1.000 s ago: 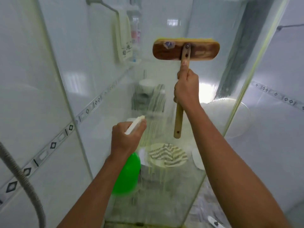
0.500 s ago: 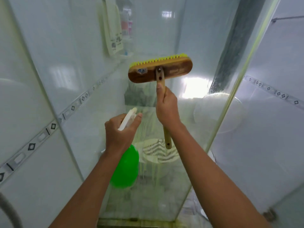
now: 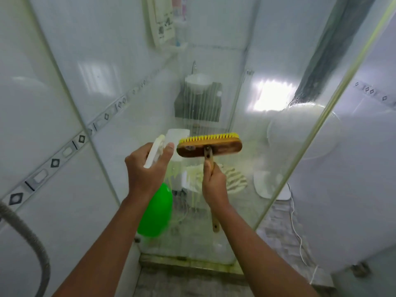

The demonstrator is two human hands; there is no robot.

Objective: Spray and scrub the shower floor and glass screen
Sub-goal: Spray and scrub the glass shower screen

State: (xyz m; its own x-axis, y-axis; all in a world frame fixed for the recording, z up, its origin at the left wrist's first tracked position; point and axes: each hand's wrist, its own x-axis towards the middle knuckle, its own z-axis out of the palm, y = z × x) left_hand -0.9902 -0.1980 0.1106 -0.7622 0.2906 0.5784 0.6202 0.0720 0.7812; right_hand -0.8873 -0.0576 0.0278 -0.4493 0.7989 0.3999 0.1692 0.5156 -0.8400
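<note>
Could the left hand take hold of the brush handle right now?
Probably not: the left hand already grips the green spray bottle, though the brush handle in the right hand is close beside it.

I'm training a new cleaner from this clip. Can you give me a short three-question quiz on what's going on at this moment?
1. True or false: the right hand holds the scrub brush by its wooden handle.
2. What does the left hand hold? A) a sponge B) a green spray bottle C) the shower hose
3. Fill in: the brush's yellow bristles face the ____ screen.

Key:
1. True.
2. B, the green spray bottle, gripped at its white trigger head.
3. Glass; the glass screen is streaked with running drips.
</note>
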